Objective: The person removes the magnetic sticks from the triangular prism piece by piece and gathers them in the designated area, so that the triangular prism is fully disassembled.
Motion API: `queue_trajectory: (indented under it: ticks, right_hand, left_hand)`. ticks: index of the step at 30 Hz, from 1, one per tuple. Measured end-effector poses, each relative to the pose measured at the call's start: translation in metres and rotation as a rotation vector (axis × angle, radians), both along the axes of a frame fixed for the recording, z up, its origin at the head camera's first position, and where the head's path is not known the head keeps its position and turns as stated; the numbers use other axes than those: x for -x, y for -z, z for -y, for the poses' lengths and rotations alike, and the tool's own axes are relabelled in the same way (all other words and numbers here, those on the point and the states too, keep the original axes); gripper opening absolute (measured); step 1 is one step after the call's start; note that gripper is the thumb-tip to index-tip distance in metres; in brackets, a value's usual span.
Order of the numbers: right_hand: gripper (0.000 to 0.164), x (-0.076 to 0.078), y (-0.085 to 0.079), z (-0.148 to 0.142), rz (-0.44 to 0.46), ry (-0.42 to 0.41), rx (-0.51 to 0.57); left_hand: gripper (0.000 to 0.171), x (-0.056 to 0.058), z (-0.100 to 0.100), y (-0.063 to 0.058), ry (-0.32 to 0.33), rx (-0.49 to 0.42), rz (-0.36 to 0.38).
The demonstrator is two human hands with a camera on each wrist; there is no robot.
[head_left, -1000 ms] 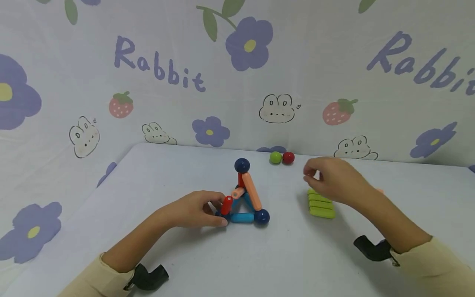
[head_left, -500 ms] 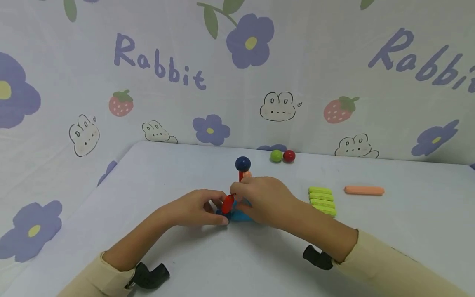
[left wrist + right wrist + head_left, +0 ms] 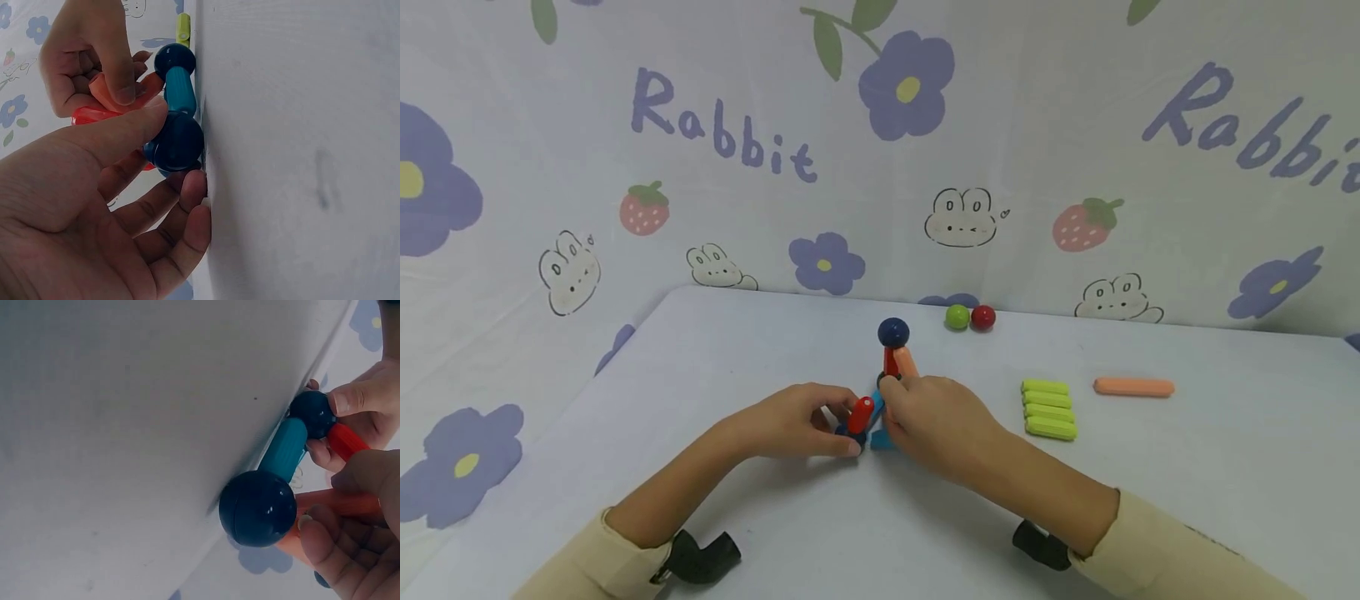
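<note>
A frame of thick toy rods and balls stands mid-table. My left hand (image 3: 790, 421) grips the dark blue ball (image 3: 178, 147) at its front left corner. A red rod (image 3: 861, 414) rises at a slant from that ball. My right hand (image 3: 943, 421) pinches an orange rod (image 3: 337, 501) and hides much of the frame in the head view. Light blue rods (image 3: 284, 450) form the base, leading to another dark blue ball (image 3: 257, 508) at the right corner. The top dark blue ball (image 3: 893, 332) rests above a second red rod (image 3: 891, 362) and a second orange rod (image 3: 906, 362).
Several yellow-green rods (image 3: 1048, 410) lie side by side right of the frame. Beyond them lies a loose orange rod (image 3: 1133, 387). A green ball (image 3: 957, 317) and a red ball (image 3: 982, 317) sit at the table's back edge, before a patterned cloth (image 3: 737, 208).
My right hand has moved left from above the yellow-green rods to the frame and now pinches an orange rod there. The loose orange rod has come into full view. My left hand stays put.
</note>
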State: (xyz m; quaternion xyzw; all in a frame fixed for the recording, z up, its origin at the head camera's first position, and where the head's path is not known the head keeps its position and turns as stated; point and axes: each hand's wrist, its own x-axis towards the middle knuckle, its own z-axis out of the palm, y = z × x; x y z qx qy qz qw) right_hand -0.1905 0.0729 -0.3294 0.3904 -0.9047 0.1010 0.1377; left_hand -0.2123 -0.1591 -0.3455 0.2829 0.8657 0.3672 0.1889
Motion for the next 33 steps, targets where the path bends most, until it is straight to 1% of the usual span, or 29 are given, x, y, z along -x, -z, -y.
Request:
queue_trajectory:
  ticks: [3,5,9,11,13,16,19,20,27,33]
  right_hand:
    - [0.02,-0.001,0.001,-0.001,-0.036,-0.001,-0.01]
    - [0.022,-0.003,0.002,-0.001,-0.044,-0.009,-0.011]
    - [0.026,-0.007,-0.001,0.0,-0.075,-0.043,-0.017]
    - [0.027,-0.008,-0.002,0.0,-0.07,-0.055,-0.003]
    - [0.026,-0.008,-0.004,-0.002,-0.047,-0.056,0.026]
    - [0.028,-0.008,-0.005,-0.008,0.051,-0.022,0.07]
    - [0.027,-0.009,-0.009,-0.015,0.123,0.016,0.107]
    - [0.027,-0.009,-0.01,-0.017,0.134,0.025,0.118]
    - [0.03,-0.01,-0.02,-0.037,0.163,0.056,0.189]
    - [0.028,-0.011,-0.025,-0.058,0.13,0.067,0.238]
  left_hand:
    - [0.028,0.0,0.0,0.0,-0.004,0.002,0.004]
    - [0.028,-0.001,-0.001,-0.001,-0.008,0.008,0.005]
    - [0.027,0.0,-0.001,-0.001,-0.014,0.022,0.002]
    - [0.027,-0.001,-0.001,-0.002,-0.016,0.022,0.002]
    - [0.027,-0.001,-0.001,-0.002,-0.02,0.018,0.009]
    - [0.027,-0.002,-0.001,-0.002,-0.018,0.017,0.013]
    - [0.028,-0.001,-0.001,-0.002,-0.006,0.024,0.004]
    - [0.029,-0.001,-0.001,-0.002,-0.001,0.027,-0.002]
    - [0.027,0.0,-0.001,-0.002,0.011,0.034,-0.03]
    - [0.032,-0.002,-0.002,-0.003,-0.005,0.043,-0.036]
